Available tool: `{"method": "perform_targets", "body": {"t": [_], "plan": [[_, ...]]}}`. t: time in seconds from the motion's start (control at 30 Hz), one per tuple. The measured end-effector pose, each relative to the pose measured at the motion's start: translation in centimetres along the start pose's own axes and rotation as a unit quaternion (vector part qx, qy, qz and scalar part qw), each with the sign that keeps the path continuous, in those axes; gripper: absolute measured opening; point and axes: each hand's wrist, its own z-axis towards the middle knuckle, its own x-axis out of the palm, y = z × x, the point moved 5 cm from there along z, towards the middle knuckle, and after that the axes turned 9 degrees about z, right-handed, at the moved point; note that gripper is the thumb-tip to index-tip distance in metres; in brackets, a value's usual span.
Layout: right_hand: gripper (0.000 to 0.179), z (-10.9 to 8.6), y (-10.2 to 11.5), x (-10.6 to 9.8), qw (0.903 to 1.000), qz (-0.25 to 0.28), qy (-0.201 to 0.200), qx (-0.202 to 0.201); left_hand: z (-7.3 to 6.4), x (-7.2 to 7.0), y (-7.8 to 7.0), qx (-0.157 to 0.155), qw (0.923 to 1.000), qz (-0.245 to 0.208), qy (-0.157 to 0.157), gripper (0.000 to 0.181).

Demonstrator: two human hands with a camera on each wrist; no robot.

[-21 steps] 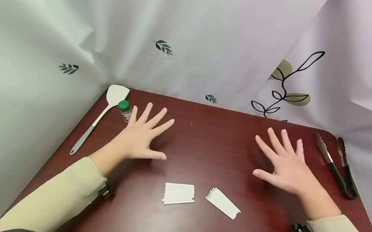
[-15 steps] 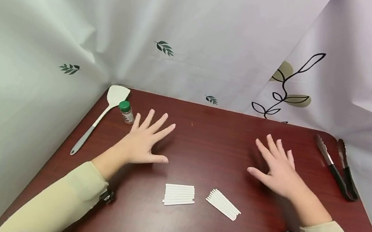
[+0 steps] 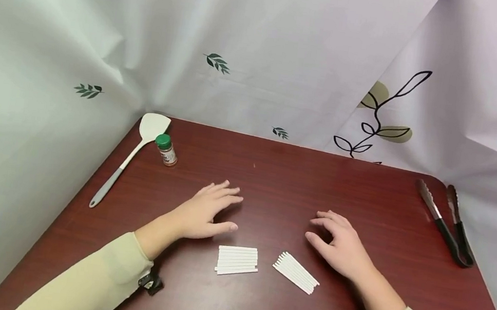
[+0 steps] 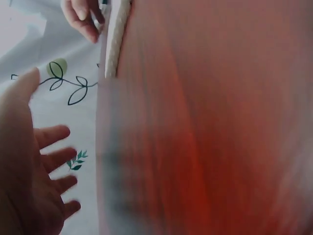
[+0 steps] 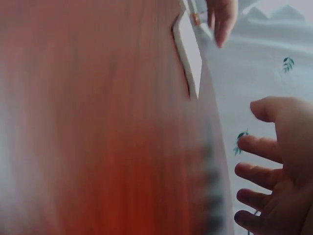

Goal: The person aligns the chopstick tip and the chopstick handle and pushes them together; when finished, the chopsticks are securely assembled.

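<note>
My left hand (image 3: 205,212) hovers over the table behind and left of a row of short white sticks (image 3: 237,261), its fingers loosely spread and holding nothing. On the other side my right hand (image 3: 339,243) hangs above the table, fingers relaxed and slightly bent, with nothing in it. Nearest to it is a second bunch of white sticks (image 3: 296,273), lying slanted and side by side. In the left wrist view the left hand's fingers (image 4: 54,137) stand apart from each other. The right wrist view likewise shows the right hand's fingers (image 5: 259,175) separated.
A white spatula (image 3: 154,127) with a grey handle lies along the left edge of the dark red table (image 3: 292,176). Beside it stands a small spice jar (image 3: 167,150) with a green lid. Black-handled metal tongs (image 3: 446,226) lie at the right edge. White curtains (image 3: 261,48) enclose the table.
Both hands have come inward and nearer to the body, towards the sticks. Their widely spread fingers have relaxed. The sticks, spatula, jar and tongs have stayed in place.
</note>
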Motion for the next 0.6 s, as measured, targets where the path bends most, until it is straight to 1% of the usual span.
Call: {"method": "perform_targets", "body": {"t": [0.07,0.17,0.27,0.33,0.43,0.6], "plan": [[0.029,-0.2,0.3,0.5,1.0000,0.006,-0.002,0.000,0.1,0.3,-0.6,0.024,0.9996,-0.012,-0.007,0.061],[0.026,-0.5,0.6,1.3,0.9997,0.017,-0.018,-0.005,0.2,0.7,-1.5,0.060,0.9980,-0.016,-0.012,0.045],[0.023,-0.8,0.9,2.1,0.9982,0.032,-0.047,-0.020,0.1,1.1,-2.2,0.080,0.9966,-0.013,-0.017,0.034],[0.020,-0.9,1.1,2.8,0.9969,0.039,-0.062,-0.029,0.0,1.3,-2.4,0.080,0.9964,-0.009,-0.026,0.029],[0.017,-1.2,1.3,3.7,0.9954,0.048,-0.075,-0.034,-0.1,1.6,-2.6,0.073,0.9958,-0.015,-0.053,0.025],[0.015,-1.9,1.6,4.2,0.9938,0.056,-0.089,-0.038,-0.3,2.6,-2.9,0.055,0.9930,-0.048,-0.093,0.031]]}}
